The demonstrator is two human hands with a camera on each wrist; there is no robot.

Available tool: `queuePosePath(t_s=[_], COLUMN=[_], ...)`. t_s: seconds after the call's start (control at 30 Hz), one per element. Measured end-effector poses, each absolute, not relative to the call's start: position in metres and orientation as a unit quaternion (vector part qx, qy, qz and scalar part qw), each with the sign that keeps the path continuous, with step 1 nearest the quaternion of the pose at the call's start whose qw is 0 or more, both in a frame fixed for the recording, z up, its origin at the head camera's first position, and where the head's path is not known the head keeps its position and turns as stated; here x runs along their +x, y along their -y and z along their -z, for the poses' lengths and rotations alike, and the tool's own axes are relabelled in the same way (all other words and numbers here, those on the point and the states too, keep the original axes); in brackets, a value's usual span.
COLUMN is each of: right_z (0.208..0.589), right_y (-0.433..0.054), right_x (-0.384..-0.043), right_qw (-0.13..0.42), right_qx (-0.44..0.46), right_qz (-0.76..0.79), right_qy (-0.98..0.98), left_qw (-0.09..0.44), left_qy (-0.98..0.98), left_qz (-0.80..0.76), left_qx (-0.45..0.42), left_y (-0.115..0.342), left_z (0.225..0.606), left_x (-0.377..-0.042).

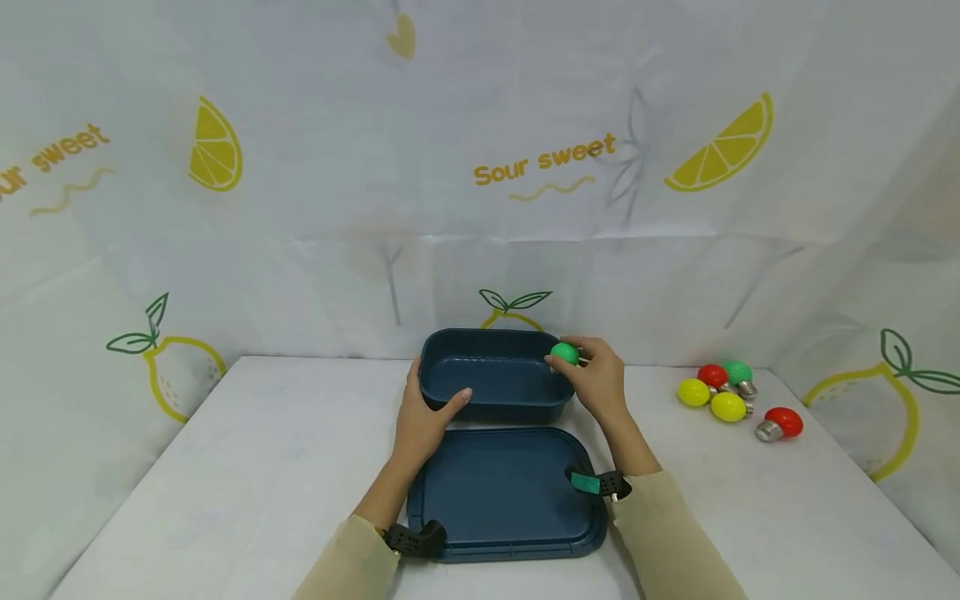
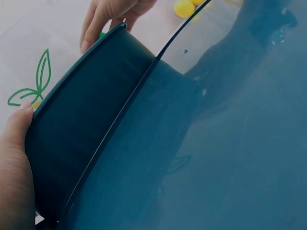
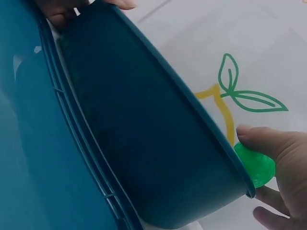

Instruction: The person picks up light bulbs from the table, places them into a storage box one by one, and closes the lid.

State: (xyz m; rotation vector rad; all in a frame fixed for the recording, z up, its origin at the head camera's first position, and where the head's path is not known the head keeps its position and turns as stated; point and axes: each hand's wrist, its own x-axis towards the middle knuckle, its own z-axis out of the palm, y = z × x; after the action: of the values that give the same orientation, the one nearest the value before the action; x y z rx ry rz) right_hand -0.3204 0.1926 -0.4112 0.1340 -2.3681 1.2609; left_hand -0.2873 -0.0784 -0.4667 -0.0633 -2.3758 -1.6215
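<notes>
A dark blue plastic box (image 1: 491, 411), its top uncovered, stands near the back of the table. My left hand (image 1: 422, 419) grips its left front corner, thumb over the front rim and fingers along the outer side. Over the box's right end my right hand (image 1: 600, 383) pinches a green light bulb (image 1: 564, 353), its round end towards the inside. In the right wrist view the green bulb (image 3: 256, 165) shows right at the rim, between thumb and fingers. The flat blue lid (image 1: 510, 496) lies in front of the box, beneath both wrists.
To the right, a group of bulbs lies on the white table: yellow bulbs (image 1: 728, 407), a red bulb (image 1: 712, 375) and another green bulb (image 1: 738, 372). A second red bulb (image 1: 784, 422) lies a little apart from them. A white printed cloth (image 1: 337, 292) hangs behind the table.
</notes>
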Motion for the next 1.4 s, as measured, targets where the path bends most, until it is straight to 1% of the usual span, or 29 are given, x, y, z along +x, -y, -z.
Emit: queuePosePath(t_s=[0.17,0.57,0.83,1.1,1.4], right_z=[0.412,0.416,0.412,0.411,0.413], right_y=[-0.19,-0.183,-0.182,-0.184,-0.186], right_x=[-0.319,-0.319,-0.317,-0.318,-0.32], right_qw=[0.233,0.172,0.155,0.131,0.113], right_qx=[0.06,0.039,0.037,0.041,0.048], right_qz=[-0.416,-0.352,-0.315,-0.313,-0.311], right_qy=[0.877,0.919,0.935,0.94,0.942], left_qw=[0.133,0.133,0.137,0.128,0.131], left_qy=[0.819,0.818,0.819,0.821,0.824], left_qz=[0.558,0.56,0.557,0.556,0.551], left_qx=[-0.018,-0.021,-0.023,-0.022,-0.022], left_y=[0.079,0.08,0.08,0.078,0.079], left_z=[0.466,0.465,0.464,0.465,0.464], left_x=[-0.286,-0.284,-0.285,-0.289,-0.286])
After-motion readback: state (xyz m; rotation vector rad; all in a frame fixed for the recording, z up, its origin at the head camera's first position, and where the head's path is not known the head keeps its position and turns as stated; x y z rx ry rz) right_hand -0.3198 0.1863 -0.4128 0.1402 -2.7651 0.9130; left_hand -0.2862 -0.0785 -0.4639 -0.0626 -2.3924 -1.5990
